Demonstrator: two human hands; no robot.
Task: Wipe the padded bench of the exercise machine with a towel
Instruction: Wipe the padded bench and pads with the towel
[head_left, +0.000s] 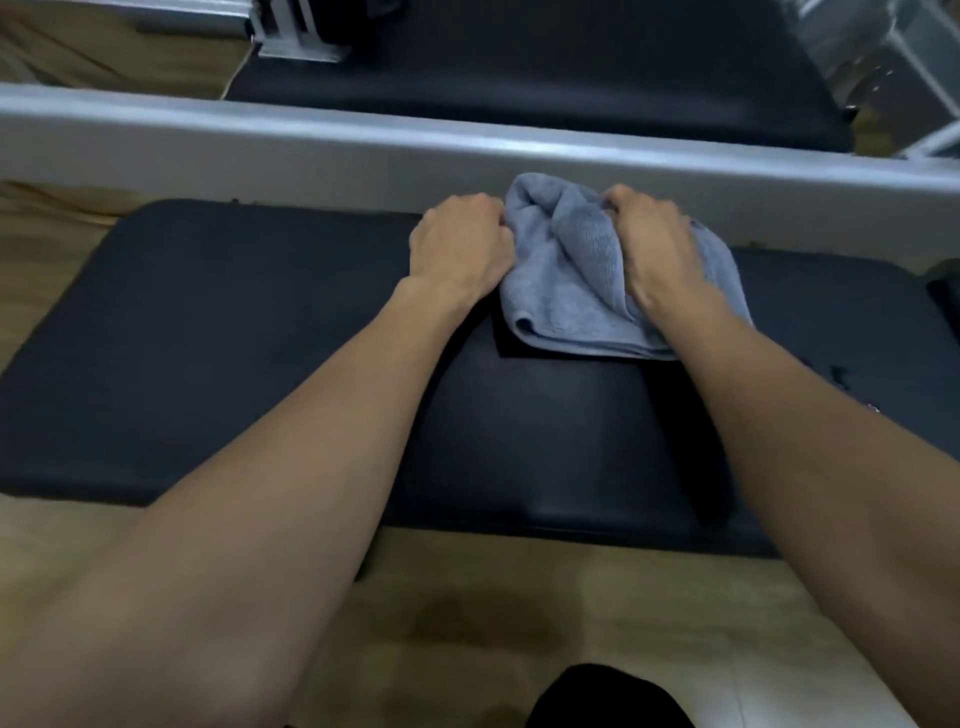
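A black padded bench (218, 332) runs across the middle of the view. A bunched grey-blue towel (571, 280) lies on its far edge, close to a grey metal rail. My left hand (460, 244) grips the towel's left side with curled fingers. My right hand (654, 244) presses down on the towel's right side, its fingers closed into the cloth. Both forearms reach over the bench from the near side.
A grey metal frame rail (260, 150) crosses just behind the bench. Beyond it lies another black pad (545, 78) with metal brackets (296, 36). Wooden floor (467, 597) shows below the bench, and a dark shape (602, 696) sits at the bottom edge.
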